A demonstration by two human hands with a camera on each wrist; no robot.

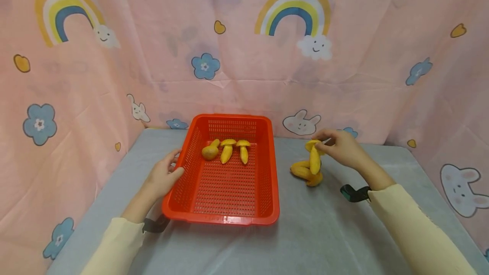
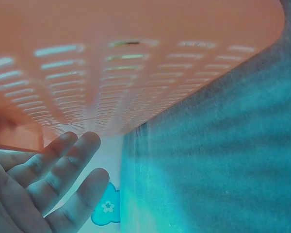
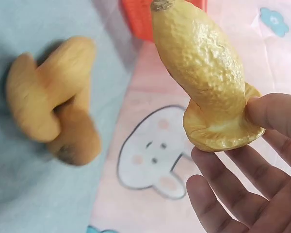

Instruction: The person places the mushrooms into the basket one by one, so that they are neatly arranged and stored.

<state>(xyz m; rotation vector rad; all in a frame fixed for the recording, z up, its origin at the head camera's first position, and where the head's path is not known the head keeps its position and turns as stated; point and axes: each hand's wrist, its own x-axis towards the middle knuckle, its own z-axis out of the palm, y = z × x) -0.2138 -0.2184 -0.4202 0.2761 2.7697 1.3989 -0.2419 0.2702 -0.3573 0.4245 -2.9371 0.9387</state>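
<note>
A red perforated plastic basket (image 1: 237, 220) stands on the table, with three yellow-brown mushrooms inside, including one mushroom (image 1: 227, 152) with its stem toward me. At the basket's left side, my left hand (image 1: 160, 179) rests against the rim; its fingers (image 2: 63, 170) look loosely extended beside the outer wall in the left wrist view. My right hand (image 1: 340, 147) pinches the cap of another yellow mushroom (image 3: 203, 73) between thumb and fingers, its stem hanging down in the head view. Below and beside it, more mushrooms (image 1: 303, 171) lie overlapping on the table.
A grey-blue cloth covers the table (image 1: 324, 237). Pink printed curtain (image 1: 244, 92) closes off the back and both sides, hanging close behind the basket. Dark straps with a camera sit at both wrists, such as the right wrist camera (image 1: 355, 193).
</note>
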